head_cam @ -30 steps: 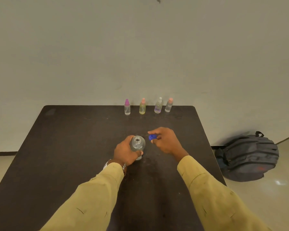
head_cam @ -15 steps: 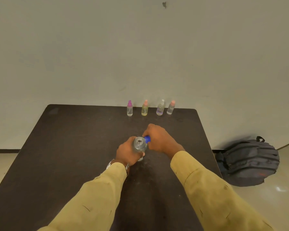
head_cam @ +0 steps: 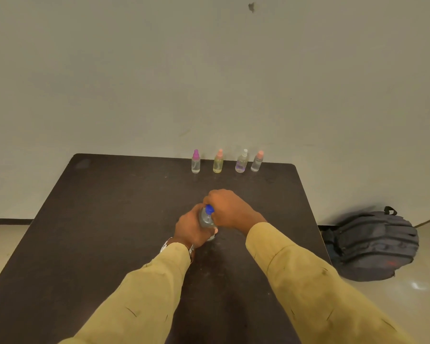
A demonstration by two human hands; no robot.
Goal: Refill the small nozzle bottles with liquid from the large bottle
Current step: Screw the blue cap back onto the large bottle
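I see the left hand (head_cam: 193,228) wrapped round the large clear bottle (head_cam: 206,219), upright mid-table (head_cam: 109,219). The right hand (head_cam: 227,209) curls over the blue cap (head_cam: 209,209) at the bottle's mouth, fingers gripping it. Four small nozzle bottles (head_cam: 218,164) line the far edge, well apart from both hands.

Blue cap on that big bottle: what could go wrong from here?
The right hand holds the blue cap at the mouth of the large bottle, which the left hand grips. If the cap slips, liquid could spill onto the dark table. The four small nozzle bottles stand close together at the far edge; a reach might knock one over.
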